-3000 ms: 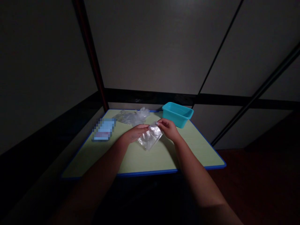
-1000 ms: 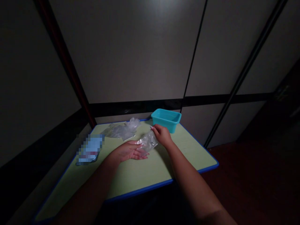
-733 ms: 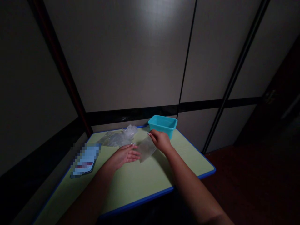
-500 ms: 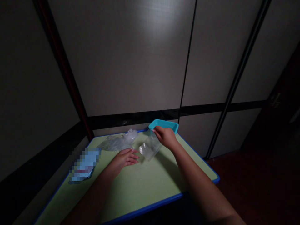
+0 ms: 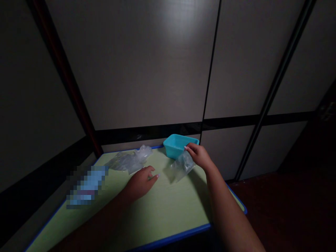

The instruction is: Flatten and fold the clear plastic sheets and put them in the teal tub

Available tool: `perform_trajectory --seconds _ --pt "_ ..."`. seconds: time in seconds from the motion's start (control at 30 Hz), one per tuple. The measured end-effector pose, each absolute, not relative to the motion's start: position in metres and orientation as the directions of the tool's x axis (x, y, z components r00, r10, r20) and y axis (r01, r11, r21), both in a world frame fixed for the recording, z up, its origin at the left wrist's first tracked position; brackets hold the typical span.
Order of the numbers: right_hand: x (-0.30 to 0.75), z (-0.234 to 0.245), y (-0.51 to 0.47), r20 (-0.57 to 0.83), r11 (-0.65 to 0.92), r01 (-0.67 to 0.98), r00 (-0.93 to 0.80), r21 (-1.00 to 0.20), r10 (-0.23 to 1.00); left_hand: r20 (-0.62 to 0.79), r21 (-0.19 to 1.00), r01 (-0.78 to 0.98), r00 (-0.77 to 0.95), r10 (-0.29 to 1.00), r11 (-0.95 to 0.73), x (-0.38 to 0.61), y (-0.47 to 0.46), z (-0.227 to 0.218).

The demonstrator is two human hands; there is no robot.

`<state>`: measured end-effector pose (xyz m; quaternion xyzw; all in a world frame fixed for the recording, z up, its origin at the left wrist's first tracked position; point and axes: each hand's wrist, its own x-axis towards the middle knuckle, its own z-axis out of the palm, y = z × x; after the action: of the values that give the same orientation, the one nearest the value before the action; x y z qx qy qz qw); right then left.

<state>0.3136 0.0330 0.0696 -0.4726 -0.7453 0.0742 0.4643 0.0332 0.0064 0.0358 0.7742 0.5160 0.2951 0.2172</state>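
My right hand [image 5: 200, 156] pinches a small clear plastic bag [image 5: 181, 165] by its top edge and holds it above the green table [image 5: 157, 213], just in front of the teal plastic tub [image 5: 175, 145]. The bag hangs down and left from my fingers. My left hand [image 5: 141, 181] rests on the table near its middle with the fingers loosely stretched out and nothing in them. A heap of more clear plastic bags [image 5: 129, 160] lies at the far left of the table, beyond my left hand.
A blurred light-blue packet [image 5: 86, 185] lies near the table's left edge. The table has a blue rim and stands against a grey panelled wall. Dark floor shows to the right.
My left hand has let go of the bag and come down flat on the table. My right hand has carried the bag to the right, up to the teal tub.
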Motion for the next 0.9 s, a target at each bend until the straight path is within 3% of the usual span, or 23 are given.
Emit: perform_trajectory --seconds 0.13,0.3,0.5,0.77,0.9 --pt "0.308 0.072 0.028 0.584 0.533 0.625 -0.149 -0.57 0.798 0.306 0.495 0.762 0.297 0.904 -0.418 0.062 0.038 0.06" --pt "0.291 0.064 0.026 0.446 0.553 0.575 -0.332 -0.603 0.831 0.214 0.505 0.835 0.126 0.969 -0.22 0.09 0.115 0.083" --pt "0.275 0.059 0.021 0.283 0.531 0.602 -0.461 -0.596 0.841 0.133 0.531 0.832 0.108 0.985 -0.163 0.11 0.172 0.084" --pt "0.274 0.049 0.03 0.271 0.538 0.503 -0.509 -0.676 0.817 -0.217 0.661 0.75 0.203 0.955 -0.009 0.126 0.181 0.077" --pt "0.275 0.045 0.034 0.244 0.493 0.451 -0.503 -0.744 0.829 -0.319 0.691 0.72 0.226 0.92 0.063 0.118 0.168 0.077"
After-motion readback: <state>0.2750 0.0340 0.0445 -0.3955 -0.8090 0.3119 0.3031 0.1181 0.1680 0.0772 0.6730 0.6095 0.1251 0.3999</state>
